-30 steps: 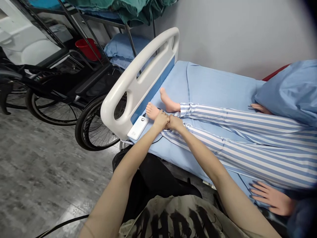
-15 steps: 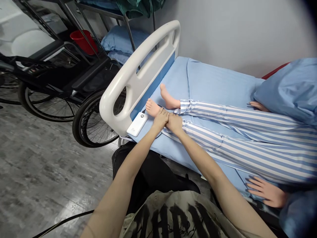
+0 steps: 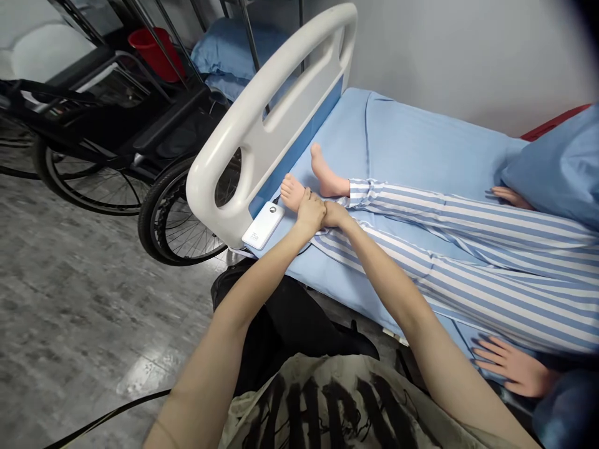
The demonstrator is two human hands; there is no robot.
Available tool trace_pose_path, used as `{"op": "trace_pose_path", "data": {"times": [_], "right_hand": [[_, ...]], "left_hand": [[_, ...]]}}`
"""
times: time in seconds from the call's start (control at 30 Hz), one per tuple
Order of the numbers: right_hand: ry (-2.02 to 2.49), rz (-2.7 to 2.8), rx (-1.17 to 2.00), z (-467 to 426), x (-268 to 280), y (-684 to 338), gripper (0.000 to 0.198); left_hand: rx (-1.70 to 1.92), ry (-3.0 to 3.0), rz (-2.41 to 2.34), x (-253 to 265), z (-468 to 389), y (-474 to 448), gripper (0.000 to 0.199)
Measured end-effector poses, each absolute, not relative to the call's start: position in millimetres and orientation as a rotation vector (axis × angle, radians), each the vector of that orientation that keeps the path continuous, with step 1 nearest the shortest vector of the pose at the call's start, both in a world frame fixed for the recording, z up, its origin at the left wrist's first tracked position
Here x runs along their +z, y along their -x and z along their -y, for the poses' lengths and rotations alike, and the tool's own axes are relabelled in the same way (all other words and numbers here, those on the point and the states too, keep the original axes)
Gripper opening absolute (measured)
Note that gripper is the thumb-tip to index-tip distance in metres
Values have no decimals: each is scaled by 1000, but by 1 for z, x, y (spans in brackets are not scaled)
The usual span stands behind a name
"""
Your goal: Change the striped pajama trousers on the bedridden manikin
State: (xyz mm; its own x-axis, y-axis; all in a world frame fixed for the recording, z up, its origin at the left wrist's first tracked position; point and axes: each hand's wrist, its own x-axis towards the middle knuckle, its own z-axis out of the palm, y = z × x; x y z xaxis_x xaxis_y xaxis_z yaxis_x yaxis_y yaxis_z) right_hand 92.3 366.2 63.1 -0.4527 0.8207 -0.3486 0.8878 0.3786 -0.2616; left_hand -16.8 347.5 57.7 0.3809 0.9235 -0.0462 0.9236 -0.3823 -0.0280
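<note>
A manikin in striped trousers point(image 3: 468, 274) lies on the bed. My left hand point(image 3: 311, 212) is wrapped over the top of its near foot point(image 3: 292, 192), with the toes sticking out past my fingers. Right behind it, my right hand point(image 3: 334, 214) closes around the same leg at the ankle, by the trouser cuff. Both hands touch each other, and the ankle is mostly hidden under them. The manikin's far foot point(image 3: 327, 174) rests with toes up just beyond. A white power bank point(image 3: 262, 226) with a cable lies on the sheet left of my hands.
The bed's white footboard point(image 3: 262, 93) stands to the left. Past it is a wheelchair point(image 3: 140, 143), with a red bucket point(image 3: 156, 53) and blue pillows point(image 3: 229, 50) behind. The manikin's hand point(image 3: 512, 366) lies near the bed's right edge. A cable point(image 3: 116, 411) crosses low at the left.
My right hand has turned, its fingers now farther round the ankle and less visible. Both hands still hold the leg. The whole view has shifted slightly.
</note>
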Motion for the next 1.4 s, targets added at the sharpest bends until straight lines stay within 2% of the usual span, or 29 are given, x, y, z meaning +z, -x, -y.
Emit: {"op": "trace_pose_path", "data": {"times": [0.1,0.2,0.3,0.47,0.63,0.8,1.1,1.27,1.4], "right_hand": [[-1413,-2509,-734,-378,59,-97,37],[-1542,-2477,-703,-371,58,-100,46],[-1747,-2439,-522,-349,60,-100,48],[-1889,-2532,-130,-308,58,-95,29],[-1979,-2545,-13,-291,51,-85,31],[-1972,-2499,-98,-299,59,-82,29],[-1672,-2456,-654,-346,75,-91,53],[-1559,-2384,-751,-361,68,-95,43],[-1631,-2432,-662,-352,67,-96,43]], "left_hand": [[-143,-2543,-1807,55,-357,11,34],[-93,-2509,-1813,52,-359,11,35],[49,-2560,-1741,50,-349,15,35],[333,-2615,-1774,37,-317,16,45],[397,-2615,-1773,26,-302,21,49],[300,-2733,-1624,40,-311,33,45],[-191,-2685,-1701,65,-342,21,33],[-239,-2575,-1727,63,-352,13,25],[-195,-2636,-1706,63,-349,17,28]]}}
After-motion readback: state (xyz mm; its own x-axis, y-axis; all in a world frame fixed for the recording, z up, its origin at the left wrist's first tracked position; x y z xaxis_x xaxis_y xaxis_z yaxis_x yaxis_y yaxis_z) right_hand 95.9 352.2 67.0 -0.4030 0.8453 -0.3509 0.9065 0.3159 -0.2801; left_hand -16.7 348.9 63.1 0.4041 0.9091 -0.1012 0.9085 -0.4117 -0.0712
